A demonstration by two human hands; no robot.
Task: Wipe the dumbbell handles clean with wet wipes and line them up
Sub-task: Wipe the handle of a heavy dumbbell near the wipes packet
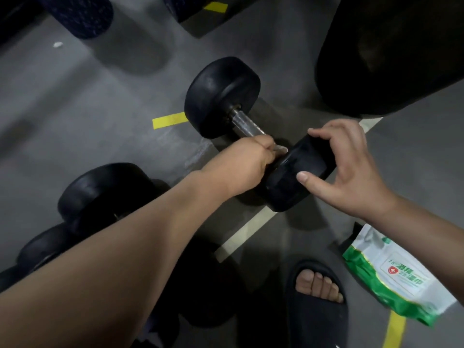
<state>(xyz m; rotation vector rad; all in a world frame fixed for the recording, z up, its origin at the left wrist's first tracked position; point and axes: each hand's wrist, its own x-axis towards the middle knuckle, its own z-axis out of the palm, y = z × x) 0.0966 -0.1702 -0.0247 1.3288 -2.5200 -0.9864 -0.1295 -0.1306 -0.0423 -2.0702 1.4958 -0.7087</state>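
**Fig. 1. Both hands on a dumbbell lying on the floor, head view**

The left hand [251, 160] reaches in from the lower left and is closed in a fist around the near end of the metal handle [244, 125]. A wet wipe [281, 149] is pressed under its fingers, and only a pale edge of it shows beside the knuckles. The right hand [351, 169] comes in from the right and is spread wide over the near head of the dumbbell [296, 177]. Its thumb tip lies on the rounded side and its bent fingers hook over the far edge, so that the head is held between them.

The dumbbell rests on the grey floor [75, 96] and runs diagonally. Its far head is up and to the left, its near head is under the right hand, and the bare part of the handle lies between the far head and the left fist.

Two more black dumbbells [100, 192] lie at the lower left, partly hidden behind the left forearm; their handles cannot be made out. A green-and-white pack of wet wipes [391, 275] lies flat on the floor at the lower right, below the right wrist. A foot in a black sandal [316, 297] stands just left of the pack. A short yellow tape mark [168, 120] sits beside the far head, and a white line [248, 232] crosses the floor below the near head. A large dark object [389, 51] fills the upper right corner; what it is cannot be told.
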